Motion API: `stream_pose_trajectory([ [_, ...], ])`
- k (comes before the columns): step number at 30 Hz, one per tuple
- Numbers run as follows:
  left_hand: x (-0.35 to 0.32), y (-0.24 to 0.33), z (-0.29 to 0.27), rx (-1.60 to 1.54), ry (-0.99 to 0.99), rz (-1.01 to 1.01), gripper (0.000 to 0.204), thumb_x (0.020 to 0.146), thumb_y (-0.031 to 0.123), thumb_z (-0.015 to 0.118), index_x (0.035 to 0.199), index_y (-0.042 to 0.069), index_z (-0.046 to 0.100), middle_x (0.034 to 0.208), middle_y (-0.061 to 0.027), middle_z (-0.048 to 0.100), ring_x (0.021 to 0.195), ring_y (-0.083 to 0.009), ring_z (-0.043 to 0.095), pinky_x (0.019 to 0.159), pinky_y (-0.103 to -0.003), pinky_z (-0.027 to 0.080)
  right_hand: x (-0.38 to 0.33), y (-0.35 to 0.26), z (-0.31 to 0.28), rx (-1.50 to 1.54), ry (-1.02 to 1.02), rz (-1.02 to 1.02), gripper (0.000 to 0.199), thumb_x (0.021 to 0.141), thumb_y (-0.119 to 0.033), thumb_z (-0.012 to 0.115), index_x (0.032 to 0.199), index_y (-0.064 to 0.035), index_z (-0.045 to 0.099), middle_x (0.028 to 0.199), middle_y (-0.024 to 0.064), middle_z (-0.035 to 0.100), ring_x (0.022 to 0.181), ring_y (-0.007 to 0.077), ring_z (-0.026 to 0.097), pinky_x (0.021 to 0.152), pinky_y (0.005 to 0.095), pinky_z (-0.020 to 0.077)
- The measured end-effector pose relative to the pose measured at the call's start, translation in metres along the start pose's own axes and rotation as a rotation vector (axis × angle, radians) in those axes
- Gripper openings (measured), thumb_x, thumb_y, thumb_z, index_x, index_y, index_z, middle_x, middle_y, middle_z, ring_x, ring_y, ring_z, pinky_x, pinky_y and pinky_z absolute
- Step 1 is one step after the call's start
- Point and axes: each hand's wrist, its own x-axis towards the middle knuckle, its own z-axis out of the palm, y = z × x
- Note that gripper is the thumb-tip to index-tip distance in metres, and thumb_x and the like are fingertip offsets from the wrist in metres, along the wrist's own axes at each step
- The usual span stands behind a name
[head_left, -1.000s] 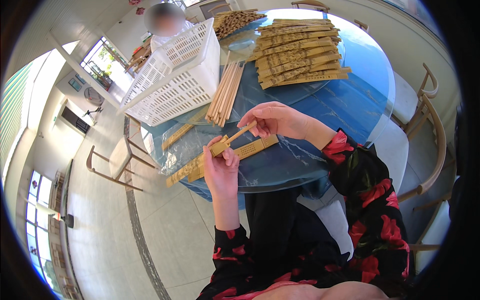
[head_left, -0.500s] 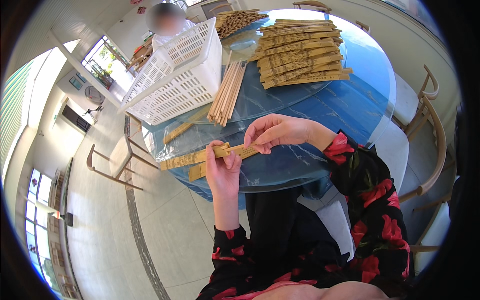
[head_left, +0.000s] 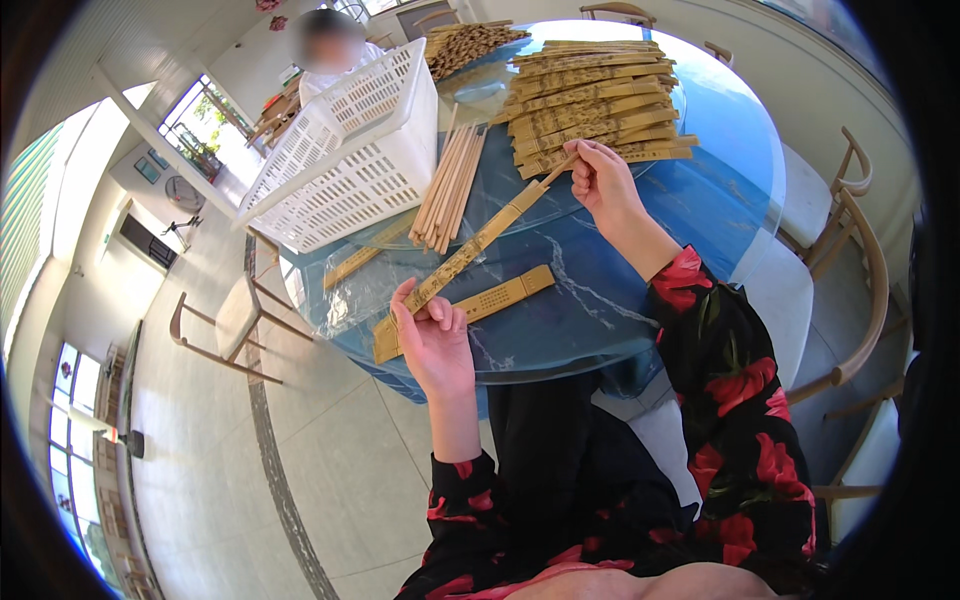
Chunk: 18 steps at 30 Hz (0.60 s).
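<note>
I see my left hand [head_left: 432,335] at the near edge of the round blue table [head_left: 720,210], fingers curled around the lower end of a long paper chopstick sleeve [head_left: 470,250], tan with dark print. The sleeve runs up and to the right, lifted off the table, to my right hand [head_left: 605,180], whose fingertips are pinched on a pair of bamboo chopsticks [head_left: 560,168] sticking out of the sleeve's upper end. Both hands are closed on what they hold.

Just beside my left hand a second printed sleeve [head_left: 500,297] lies flat on the table, and another flat sleeve [head_left: 365,255] lies further left, near the table's edge. Beyond the held sleeve, a loose bundle of bare chopsticks [head_left: 450,190] rests against a white plastic lattice basket [head_left: 350,150], which stands tilted. Behind my right hand is a broad stack of filled sleeves [head_left: 590,95], and further back a pile of more chopsticks [head_left: 470,42]. Another person [head_left: 330,50] sits on the far side of the table. Wooden chairs [head_left: 850,260] stand to the right.
</note>
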Motion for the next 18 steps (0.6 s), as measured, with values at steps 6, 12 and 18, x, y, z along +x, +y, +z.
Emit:
stream_pose_trajectory([
  [6,0.002,-0.003,-0.006,0.069,0.017,0.003,0.032,0.106,0.038,0.043,0.119,0.01,0.051,0.075,-0.0018,0.046,0.069,-0.0117,0.04,0.063,-0.026,0.034,0.009,0.0,-0.011,0.01,0.04,-0.026,0.02,0.103,-0.02,0.052,0.105,-0.0023,0.062,0.068,-0.004,0.045,0.058,0.0067,0.041,0.054,0.0218,0.0348],
  [12,0.002,-0.005,-0.003,0.116,0.017,0.034,0.031,0.107,0.04,0.039,0.11,0.01,0.047,0.073,-0.0027,0.047,0.066,-0.0115,0.041,0.062,-0.027,0.033,-0.017,0.009,0.008,-0.159,-0.149,0.075,0.026,0.103,-0.022,0.053,0.113,-0.0024,0.066,0.069,-0.0038,0.048,0.059,0.0052,0.04,0.055,0.0204,0.0344],
  [18,0.001,-0.004,-0.004,0.11,0.002,0.035,0.024,0.107,0.036,0.043,0.11,0.013,0.049,0.073,-0.0026,0.046,0.068,-0.0129,0.04,0.063,-0.027,0.034,-0.015,0.014,0.006,-0.13,-0.293,0.174,0.032,0.103,-0.027,0.05,0.123,-0.0058,0.063,0.072,-0.0017,0.05,0.06,0.0066,0.04,0.056,0.021,0.0342],
])
